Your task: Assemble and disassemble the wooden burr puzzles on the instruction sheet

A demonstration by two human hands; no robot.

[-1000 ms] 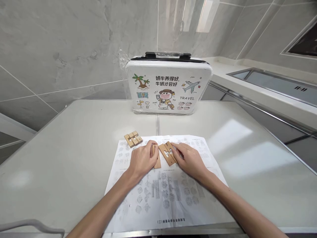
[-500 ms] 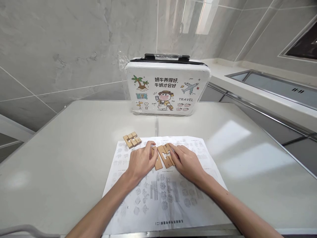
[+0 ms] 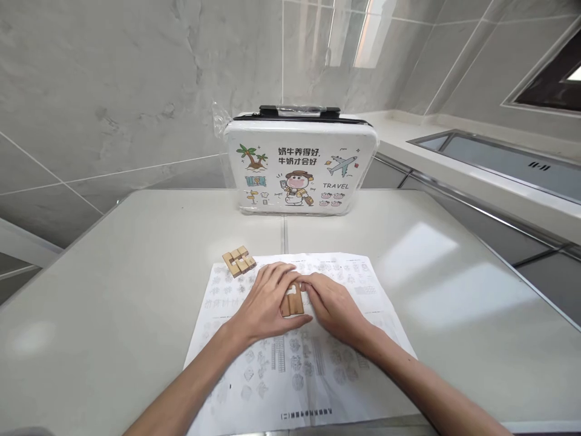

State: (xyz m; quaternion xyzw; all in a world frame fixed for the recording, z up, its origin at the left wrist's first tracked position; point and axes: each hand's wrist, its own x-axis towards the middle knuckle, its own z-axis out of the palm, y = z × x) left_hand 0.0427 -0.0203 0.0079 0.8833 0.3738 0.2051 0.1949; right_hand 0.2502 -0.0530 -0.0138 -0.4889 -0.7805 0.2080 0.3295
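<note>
My left hand (image 3: 263,303) arches over several light wooden puzzle blocks (image 3: 293,304) with notches cut in them. Its fingers lie along their far side and its thumb stretches along the near side. From the right, my right hand (image 3: 338,303) has its fingers curled in and its thumb against the blocks' right edge. The blocks lie side by side, partly hidden under the hands. Beneath them is a creased sheet of printed diagrams (image 3: 308,390). A second group of notched wooden blocks (image 3: 239,261) sits at the sheet's far left corner.
A white case (image 3: 302,163) with cartoon prints, wrapped in clear plastic, stands upright at the back of the white table (image 3: 113,303). Behind it rises a grey tiled wall (image 3: 136,72). A counter with a glass-topped panel (image 3: 508,157) runs along the right.
The blocks between my hands, separated before, are now close together. My left hand has spread over them with its thumb moved to the near side. The view has shifted slightly.
</note>
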